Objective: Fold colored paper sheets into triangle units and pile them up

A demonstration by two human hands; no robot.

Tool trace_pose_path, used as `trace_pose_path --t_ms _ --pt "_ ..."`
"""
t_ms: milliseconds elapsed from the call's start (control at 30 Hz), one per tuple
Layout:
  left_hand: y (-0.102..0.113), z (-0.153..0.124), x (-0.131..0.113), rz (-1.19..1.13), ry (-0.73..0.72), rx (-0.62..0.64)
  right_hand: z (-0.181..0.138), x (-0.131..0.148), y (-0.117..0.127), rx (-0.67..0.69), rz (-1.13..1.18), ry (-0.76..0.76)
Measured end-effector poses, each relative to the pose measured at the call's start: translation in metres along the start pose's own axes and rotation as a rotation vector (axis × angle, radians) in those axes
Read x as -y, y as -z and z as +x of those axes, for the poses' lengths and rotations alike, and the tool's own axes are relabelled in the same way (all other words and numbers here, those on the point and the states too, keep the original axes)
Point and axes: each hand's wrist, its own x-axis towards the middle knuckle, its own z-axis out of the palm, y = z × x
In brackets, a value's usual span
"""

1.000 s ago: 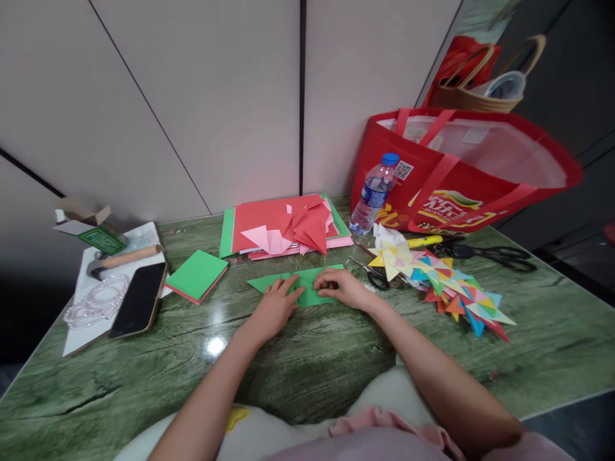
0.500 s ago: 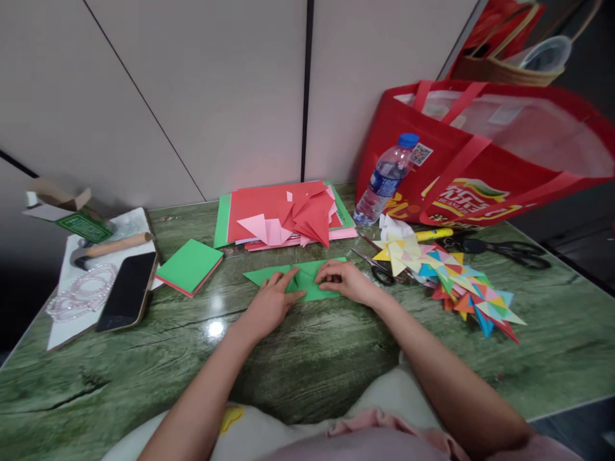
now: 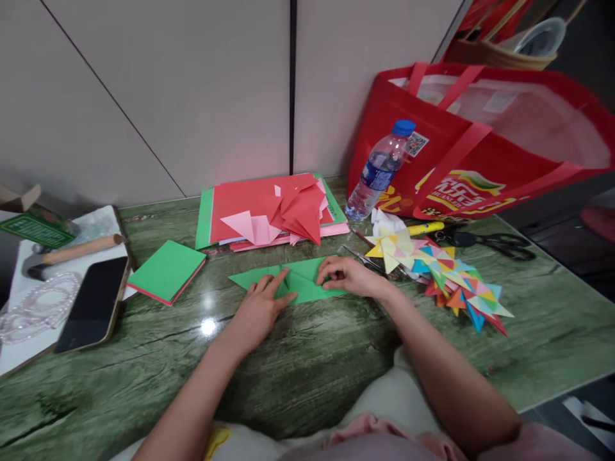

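Observation:
A folded sheet of green paper (image 3: 304,282) lies on the table in front of me, its left end narrowing to a point. On its left half rests my left hand (image 3: 257,306), fingers spread and pressing it flat beside a crease. At the right half, my right hand (image 3: 348,276) has curled fingers and thumb pinched together on the paper. Whether a flap is caught between them is hard to make out. A square stack of green and red paper (image 3: 167,271) sits to the left of the hands.
Behind are stacked sheets (image 3: 240,198) with folded pink and red pieces. Rightward are a water bottle (image 3: 377,174), a red bag (image 3: 461,147), small scissors (image 3: 361,257), black-handled scissors (image 3: 500,243) and colourful folded stars (image 3: 456,275). Leftward lie a phone (image 3: 93,304), a hammer (image 3: 77,251) and beads (image 3: 41,304).
The view has shifted, so most things appear further left. The gap between my hands on the green paper has widened slightly; the left hand still lies spread and the right still pinches.

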Motion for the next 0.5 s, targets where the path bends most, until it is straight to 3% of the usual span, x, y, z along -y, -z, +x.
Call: trace_pose_path --t_ms 500 --pt "-0.0027 0.0011 0.0026 -0.040 0.001 -0.017 0.0004 -0.0040 0.0026 0.006 -0.037 -0.004"
